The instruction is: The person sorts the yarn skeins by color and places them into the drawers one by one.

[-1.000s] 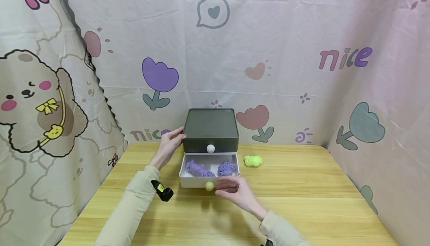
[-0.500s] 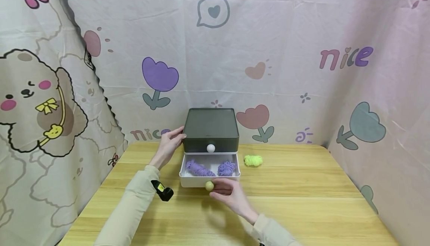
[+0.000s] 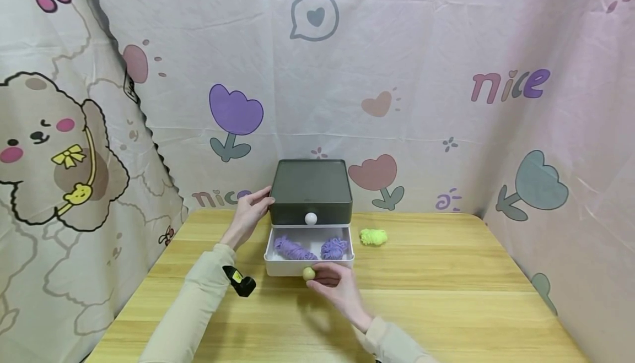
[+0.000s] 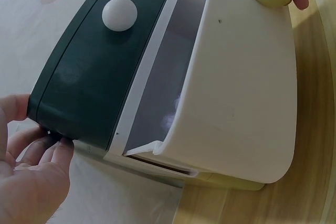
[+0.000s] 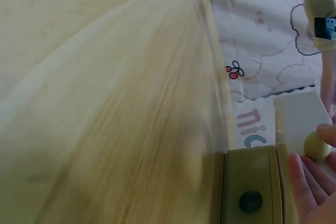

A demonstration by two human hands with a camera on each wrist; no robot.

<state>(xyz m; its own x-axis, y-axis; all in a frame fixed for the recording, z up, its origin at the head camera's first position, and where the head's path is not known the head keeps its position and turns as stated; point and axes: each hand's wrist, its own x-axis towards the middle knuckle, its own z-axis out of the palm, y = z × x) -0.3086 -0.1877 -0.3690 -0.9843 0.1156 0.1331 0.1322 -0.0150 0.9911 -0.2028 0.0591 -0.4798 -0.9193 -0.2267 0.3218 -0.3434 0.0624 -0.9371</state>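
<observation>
A small drawer unit [image 3: 311,182] with a dark green top drawer and white knob [image 3: 310,218] stands at the table's back. Its white middle drawer [image 3: 278,267] is pulled out and holds two purple yarn bundles [image 3: 295,248]. My right hand [image 3: 342,291] pinches that drawer's yellow round knob [image 3: 308,274] between thumb and fingers, also seen close up in the right wrist view. My left hand [image 3: 248,214] rests against the unit's left side, its fingers touching near the top corner in the left wrist view.
A neon yellow yarn bundle [image 3: 373,237] lies on the wooden table [image 3: 446,275] right of the unit. In the right wrist view a lower yellow drawer [image 5: 249,169] has a dark knob [image 5: 251,201]. A printed curtain [image 3: 421,49] hangs behind.
My right hand has moved slightly left along the drawer front, and its thumb and fingers have come together on the yellow knob. The left hand and the drawer have stayed put.
</observation>
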